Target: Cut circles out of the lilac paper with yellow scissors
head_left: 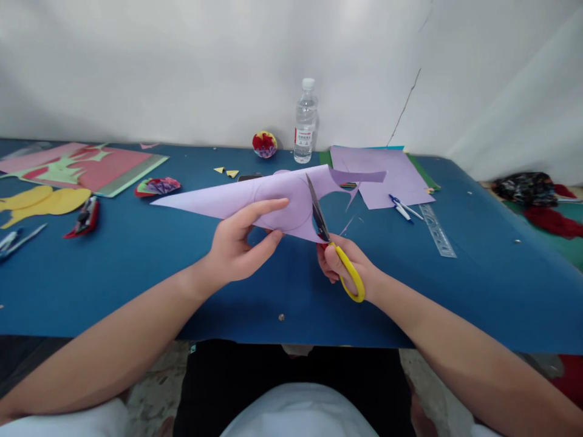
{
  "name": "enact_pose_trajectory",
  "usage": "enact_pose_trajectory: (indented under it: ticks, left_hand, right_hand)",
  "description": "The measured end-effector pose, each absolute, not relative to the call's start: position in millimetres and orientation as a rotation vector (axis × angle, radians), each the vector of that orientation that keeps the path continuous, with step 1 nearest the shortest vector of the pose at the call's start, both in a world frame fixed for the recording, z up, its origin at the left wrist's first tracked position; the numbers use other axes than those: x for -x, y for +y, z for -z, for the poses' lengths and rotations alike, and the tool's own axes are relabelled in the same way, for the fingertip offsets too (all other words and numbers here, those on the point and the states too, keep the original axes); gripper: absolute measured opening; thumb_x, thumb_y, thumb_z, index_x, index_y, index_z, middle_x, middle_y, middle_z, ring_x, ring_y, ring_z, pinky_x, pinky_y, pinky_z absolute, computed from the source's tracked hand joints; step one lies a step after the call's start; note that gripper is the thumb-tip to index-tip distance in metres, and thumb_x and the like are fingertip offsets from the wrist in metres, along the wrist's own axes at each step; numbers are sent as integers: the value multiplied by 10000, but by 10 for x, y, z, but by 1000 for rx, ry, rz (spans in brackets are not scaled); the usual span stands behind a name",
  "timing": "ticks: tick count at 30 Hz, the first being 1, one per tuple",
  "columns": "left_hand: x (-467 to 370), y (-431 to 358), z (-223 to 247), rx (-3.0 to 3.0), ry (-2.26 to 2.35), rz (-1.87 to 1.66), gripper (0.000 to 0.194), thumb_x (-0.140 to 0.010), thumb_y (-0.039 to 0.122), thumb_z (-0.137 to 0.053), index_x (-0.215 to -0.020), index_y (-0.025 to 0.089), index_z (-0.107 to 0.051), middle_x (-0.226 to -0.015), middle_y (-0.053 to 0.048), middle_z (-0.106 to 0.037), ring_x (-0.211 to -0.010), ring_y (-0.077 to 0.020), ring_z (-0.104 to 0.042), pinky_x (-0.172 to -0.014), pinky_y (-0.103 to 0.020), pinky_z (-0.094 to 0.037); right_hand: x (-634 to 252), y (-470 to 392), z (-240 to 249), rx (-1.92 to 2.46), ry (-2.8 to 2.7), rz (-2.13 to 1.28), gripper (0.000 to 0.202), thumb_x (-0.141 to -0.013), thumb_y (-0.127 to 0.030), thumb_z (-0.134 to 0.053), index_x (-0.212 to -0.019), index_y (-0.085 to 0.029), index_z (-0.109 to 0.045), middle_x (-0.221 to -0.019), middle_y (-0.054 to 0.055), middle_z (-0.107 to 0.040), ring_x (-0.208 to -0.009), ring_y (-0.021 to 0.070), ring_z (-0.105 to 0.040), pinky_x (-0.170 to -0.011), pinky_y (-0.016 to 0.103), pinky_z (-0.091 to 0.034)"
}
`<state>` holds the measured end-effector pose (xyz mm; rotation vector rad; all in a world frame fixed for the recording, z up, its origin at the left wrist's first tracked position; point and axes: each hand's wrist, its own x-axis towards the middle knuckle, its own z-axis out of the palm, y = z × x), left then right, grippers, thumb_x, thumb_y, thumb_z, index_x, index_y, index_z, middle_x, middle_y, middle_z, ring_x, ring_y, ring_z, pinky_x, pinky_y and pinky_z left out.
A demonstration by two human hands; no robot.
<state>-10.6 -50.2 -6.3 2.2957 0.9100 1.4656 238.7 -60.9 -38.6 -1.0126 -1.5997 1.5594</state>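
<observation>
My left hand (243, 246) grips a sheet of purple paper (204, 199) between thumb and fingers, holding it up above the table. Round outlines are drawn on the sheet, and its right side has a curved cut edge. In my right hand (346, 261) is a pair of scissors with yellow handles (350, 274). Their dark blades are apart and meet the paper along its curved right edge. A narrow purple strip hangs off the sheet's upper right. Some fingers of my right hand are hidden behind the scissors and the paper.
A water bottle (304, 124) and a colourful paper ball (265, 144) stand at the back. On the right lie purple sheets (382, 173), pens (401, 209) and a clear ruler (437, 230). Yellow cutouts (59, 202), a red pencil case (86, 217) and coloured sheets (122, 167) lie left.
</observation>
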Motion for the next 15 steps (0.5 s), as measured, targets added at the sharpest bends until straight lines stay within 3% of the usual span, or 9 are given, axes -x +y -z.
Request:
enact_pose_trajectory:
  ticks: [15]
  left_hand:
    - [97, -499, 28, -2324, 904, -1478, 398, -939, 78, -725, -1319, 194, -757, -1299, -92, -826, -1185, -257, -801, -1069, -355, -661]
  right_hand:
    - [-2344, -625, 339, 1012, -1542, -1514, 743, -740, -970, -695, -852, -256, -519, -644, -77, -412, -493, 128, -362, -457, 299, -303]
